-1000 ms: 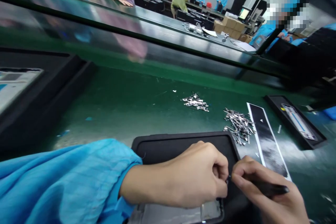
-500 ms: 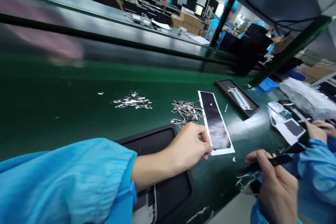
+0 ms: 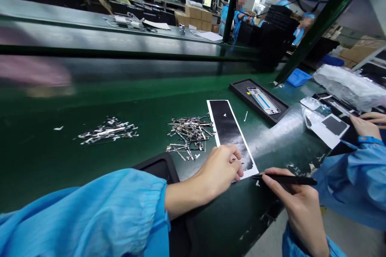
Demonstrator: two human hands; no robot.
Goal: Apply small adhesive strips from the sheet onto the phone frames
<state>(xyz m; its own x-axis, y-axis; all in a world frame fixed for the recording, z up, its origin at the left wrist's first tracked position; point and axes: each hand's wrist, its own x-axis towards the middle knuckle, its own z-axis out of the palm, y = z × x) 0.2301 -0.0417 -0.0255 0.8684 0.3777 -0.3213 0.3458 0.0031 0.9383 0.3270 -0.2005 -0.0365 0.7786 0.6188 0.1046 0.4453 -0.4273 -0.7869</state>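
Note:
My left hand (image 3: 221,168) is over the lower end of a white-edged sheet covered with black strips (image 3: 229,126). Its fingers are curled into a pinch, and whatever sits between them is hidden or too small to name. To its right, my right hand (image 3: 301,204) grips black tweezers (image 3: 294,179), whose tip points left toward the sheet's lower corner. A small white scrap (image 3: 257,183) lies just below that tip. Left of the sheet is a pile of thin metallic flex-like strips (image 3: 189,130). Under my left forearm lies a black tray (image 3: 164,164), mostly covered.
A second strip pile (image 3: 108,130) lies farther left. Behind the sheet, a black tray (image 3: 233,86) holds a phone frame (image 3: 263,101). At the right, a co-worker's hands (image 3: 366,126) are beside a white card (image 3: 327,132). A green post (image 3: 322,28) rises behind.
My right hand has moved left and up, bringing the tweezers to the sheet's corner. My left hand stays pinched at the sheet's lower end. The view has shifted to the right.

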